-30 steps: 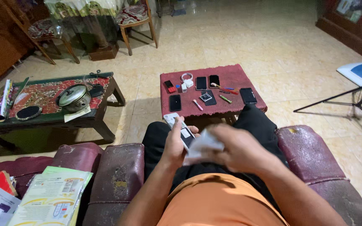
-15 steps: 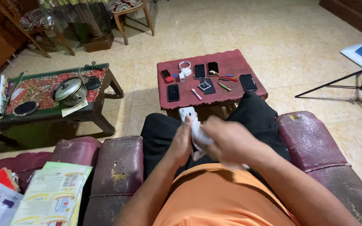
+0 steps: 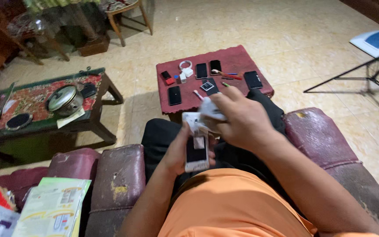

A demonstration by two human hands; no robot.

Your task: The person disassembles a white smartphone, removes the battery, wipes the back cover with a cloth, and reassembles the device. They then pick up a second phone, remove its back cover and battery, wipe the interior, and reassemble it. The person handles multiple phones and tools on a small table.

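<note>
My left hand (image 3: 177, 151) holds a white smartphone (image 3: 196, 147) upright over my lap, its dark screen facing me. My right hand (image 3: 237, 118) grips a crumpled white cloth (image 3: 210, 109) and presses it against the phone's top end. I sit on a worn maroon sofa (image 3: 119, 184), in black trousers and an orange shirt.
A small red-covered table (image 3: 237, 59) just ahead carries several dark phones, a white charger with coiled cable (image 3: 186, 69) and small tools. A low table with a metal pot (image 3: 64, 98) stands at left. Paper packets (image 3: 51, 208) lie on the sofa; a tripod leg (image 3: 352, 74) at right.
The view has tilted and closed in on the hands. My right hand with the cloth has shifted from over the phone's middle to its top end, uncovering the screen.
</note>
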